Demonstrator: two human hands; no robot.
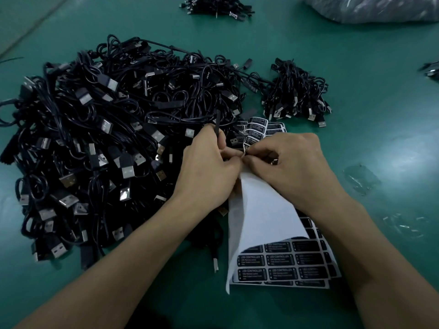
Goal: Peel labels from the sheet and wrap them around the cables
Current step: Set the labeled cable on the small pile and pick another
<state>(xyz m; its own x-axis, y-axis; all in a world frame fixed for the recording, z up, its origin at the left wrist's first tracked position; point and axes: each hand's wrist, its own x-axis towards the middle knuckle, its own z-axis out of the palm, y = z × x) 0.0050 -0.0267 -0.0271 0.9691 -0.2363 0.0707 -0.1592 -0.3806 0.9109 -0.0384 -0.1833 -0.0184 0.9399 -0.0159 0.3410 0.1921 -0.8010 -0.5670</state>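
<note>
A sheet of black labels [280, 260] with white print lies in front of me, its white backing curled up towards my hands. My left hand [209, 167] grips a thin black cable [217, 125] that sticks up past its fingers, and its fingertips meet those of my right hand. My right hand [287, 162] pinches the raised top edge of the sheet, just where the two hands touch. Whether a label is lifted there is hidden by the fingers. A big heap of black USB cables [107, 143] lies to the left of my hands.
A smaller bundle of cables [297, 93] lies beyond the sheet on the green table [380, 115]. Another bundle [216, 5] sits at the far edge, beside a clear plastic bag [370, 8] at the top right. Bits of clear plastic scrap [361, 179] lie to the right.
</note>
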